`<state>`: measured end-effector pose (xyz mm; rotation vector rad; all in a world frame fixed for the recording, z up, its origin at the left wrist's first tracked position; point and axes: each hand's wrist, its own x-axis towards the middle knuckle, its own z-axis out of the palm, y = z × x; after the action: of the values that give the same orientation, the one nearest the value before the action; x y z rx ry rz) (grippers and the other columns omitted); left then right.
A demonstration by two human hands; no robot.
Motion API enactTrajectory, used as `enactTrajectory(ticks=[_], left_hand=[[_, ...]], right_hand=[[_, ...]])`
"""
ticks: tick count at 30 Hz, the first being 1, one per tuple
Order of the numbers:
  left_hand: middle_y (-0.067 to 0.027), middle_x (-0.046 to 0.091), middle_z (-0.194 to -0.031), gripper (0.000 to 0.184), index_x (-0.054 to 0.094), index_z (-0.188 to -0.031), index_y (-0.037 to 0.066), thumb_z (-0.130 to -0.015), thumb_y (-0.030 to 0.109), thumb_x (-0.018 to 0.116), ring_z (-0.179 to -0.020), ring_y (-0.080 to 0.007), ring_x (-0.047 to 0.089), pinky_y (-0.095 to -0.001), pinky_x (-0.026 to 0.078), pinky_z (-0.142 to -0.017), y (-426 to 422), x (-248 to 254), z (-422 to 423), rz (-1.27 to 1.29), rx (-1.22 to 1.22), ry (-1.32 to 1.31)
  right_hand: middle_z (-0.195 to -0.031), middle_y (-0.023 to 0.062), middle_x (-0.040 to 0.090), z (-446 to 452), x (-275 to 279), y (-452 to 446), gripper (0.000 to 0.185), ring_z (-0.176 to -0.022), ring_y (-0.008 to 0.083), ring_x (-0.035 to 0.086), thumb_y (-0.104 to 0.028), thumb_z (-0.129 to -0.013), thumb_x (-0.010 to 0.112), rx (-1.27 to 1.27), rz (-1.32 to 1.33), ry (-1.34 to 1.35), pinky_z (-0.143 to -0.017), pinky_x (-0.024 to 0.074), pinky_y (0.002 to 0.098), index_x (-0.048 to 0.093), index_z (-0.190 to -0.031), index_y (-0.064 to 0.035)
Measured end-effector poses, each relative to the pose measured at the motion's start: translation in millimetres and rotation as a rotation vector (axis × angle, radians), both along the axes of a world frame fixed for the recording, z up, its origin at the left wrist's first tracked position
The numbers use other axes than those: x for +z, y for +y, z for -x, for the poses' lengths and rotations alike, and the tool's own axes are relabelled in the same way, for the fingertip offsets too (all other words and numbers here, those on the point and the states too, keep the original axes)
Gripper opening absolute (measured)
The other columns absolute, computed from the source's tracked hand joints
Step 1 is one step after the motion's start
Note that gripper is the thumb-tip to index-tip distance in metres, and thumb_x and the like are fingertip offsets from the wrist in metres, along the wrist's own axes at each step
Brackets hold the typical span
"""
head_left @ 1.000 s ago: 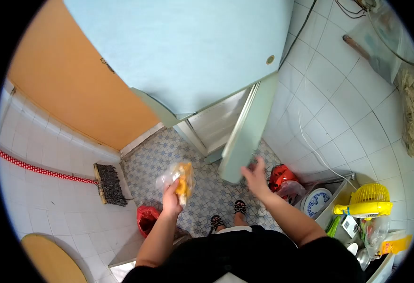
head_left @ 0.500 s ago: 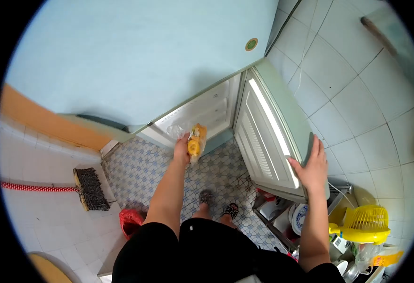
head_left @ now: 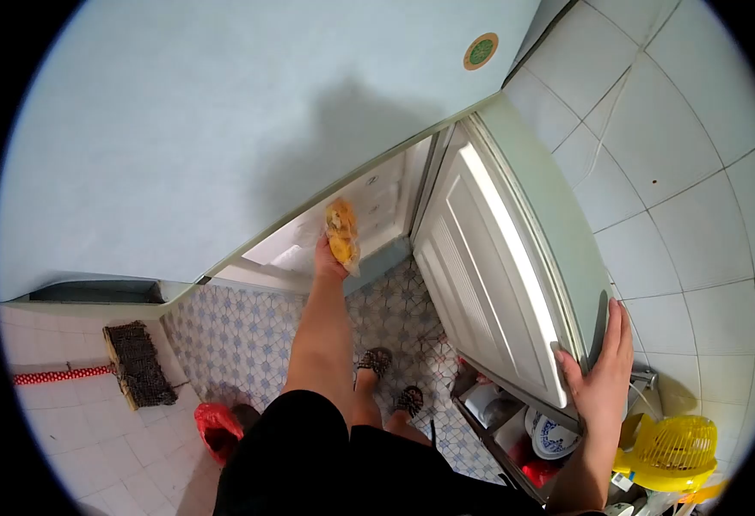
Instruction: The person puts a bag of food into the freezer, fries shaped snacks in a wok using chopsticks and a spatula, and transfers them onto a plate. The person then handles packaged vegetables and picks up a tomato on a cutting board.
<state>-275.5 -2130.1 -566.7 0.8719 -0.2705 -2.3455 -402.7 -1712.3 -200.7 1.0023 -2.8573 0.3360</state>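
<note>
A clear plastic bag of yellow food pieces (head_left: 342,234) is gripped in my left hand (head_left: 329,261), held up at the opening of the refrigerator's lower compartment (head_left: 386,193). What the pieces are I cannot make out. My right hand (head_left: 602,375) holds the outer edge of the open lower door (head_left: 498,284), thumb on the white inner side and fingers along the pale green outside. Above the opening, the shut upper door (head_left: 223,112) bears a round green sticker (head_left: 481,52).
Under the open door stands a rack (head_left: 489,421) with bowls. A yellow fan (head_left: 670,451) is at the lower right. A brush head (head_left: 139,365) with a red dotted handle and a red plastic bag (head_left: 216,430) are at the left. Tiled wall (head_left: 670,198) lies beyond the door.
My left hand has brought the bag closer to the compartment opening. My right hand stays on the door edge. The view has shifted closer to the refrigerator.
</note>
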Motion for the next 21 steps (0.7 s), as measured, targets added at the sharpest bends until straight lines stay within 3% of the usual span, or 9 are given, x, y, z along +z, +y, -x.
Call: enactTrajectory(ticks=[7,10,13,14,16,18,21], left_hand=[[-0.0095,0.062,-0.116,0.046,0.052,-0.129,0.008,-0.101,0.041,0.036,-0.100,-0.0272,0.061,-0.0429,0.052,-0.085,89.1,58.9,-29.0,-0.169,-0.082,-0.239],[-0.0103,0.062,-0.118,0.045,0.052,-0.129,0.006,-0.101,0.038,0.039,-0.104,-0.0275,0.062,-0.0428,0.052,-0.088,123.5,51.1,-43.8,-0.178,-0.126,-0.084],[-0.0124,0.061,-0.119,0.040,0.052,-0.127,0.005,-0.100,0.032,0.043,-0.106,-0.0287,0.062,-0.0443,0.053,-0.088,129.5,43.5,-60.3,-0.115,-0.250,-0.145],[-0.0132,0.061,-0.119,0.038,0.052,-0.127,0.004,-0.099,0.029,0.045,-0.105,-0.0292,0.062,-0.0445,0.054,-0.087,129.0,45.1,-67.9,0.028,-0.298,-0.246],[-0.0149,0.061,-0.118,0.035,0.053,-0.125,0.003,-0.097,0.023,0.049,-0.102,-0.0302,0.064,-0.0450,0.055,-0.083,121.2,120.3,-70.4,0.319,-0.394,-0.443],[-0.0159,0.061,-0.113,0.032,0.052,-0.123,0.000,-0.094,0.015,0.052,-0.096,-0.0313,0.065,-0.0442,0.058,-0.077,90.2,159.2,-79.2,0.235,-0.112,-0.321],[-0.0165,0.061,-0.113,0.036,0.049,-0.125,-0.001,-0.094,0.016,0.054,-0.090,-0.0312,0.066,-0.0423,0.059,-0.071,14.2,194.2,-57.1,0.359,0.024,-0.680]], right_hand=[[-0.143,0.0243,0.037,0.5,5.0,-3.2,0.093,-0.128,0.0438,0.039,-0.036,-0.073,0.076,0.016,-0.013,-0.026,-0.105,0.0336,0.0482,0.028,-0.147,-0.0051],[-0.143,0.0245,0.037,0.8,4.2,-1.1,0.092,-0.128,0.0441,0.039,-0.037,-0.074,0.075,0.028,0.002,-0.026,-0.105,0.0333,0.0484,0.028,-0.147,-0.0045],[-0.143,0.0247,0.036,1.1,3.6,0.1,0.091,-0.128,0.0443,0.039,-0.037,-0.075,0.074,0.036,0.011,-0.020,-0.106,0.0330,0.0487,0.028,-0.146,-0.0038],[-0.143,0.0248,0.036,0.4,4.4,0.2,0.091,-0.128,0.0442,0.039,-0.037,-0.075,0.074,0.033,0.010,-0.027,-0.106,0.0330,0.0487,0.028,-0.146,-0.0038],[-0.143,0.0249,0.036,-0.1,5.5,-0.7,0.091,-0.128,0.0442,0.039,-0.037,-0.075,0.074,0.023,0.010,-0.037,-0.106,0.0330,0.0487,0.028,-0.146,-0.0038],[-0.143,0.0251,0.036,0.2,5.6,-0.2,0.091,-0.128,0.0442,0.039,-0.035,-0.075,0.075,0.022,0.018,-0.038,-0.106,0.0331,0.0486,0.028,-0.146,-0.0042],[-0.144,0.0251,0.036,-0.4,3.9,0.8,0.092,-0.128,0.0440,0.039,-0.033,-0.073,0.076,0.019,0.023,-0.032,-0.106,0.0332,0.0483,0.029,-0.146,-0.0046]])
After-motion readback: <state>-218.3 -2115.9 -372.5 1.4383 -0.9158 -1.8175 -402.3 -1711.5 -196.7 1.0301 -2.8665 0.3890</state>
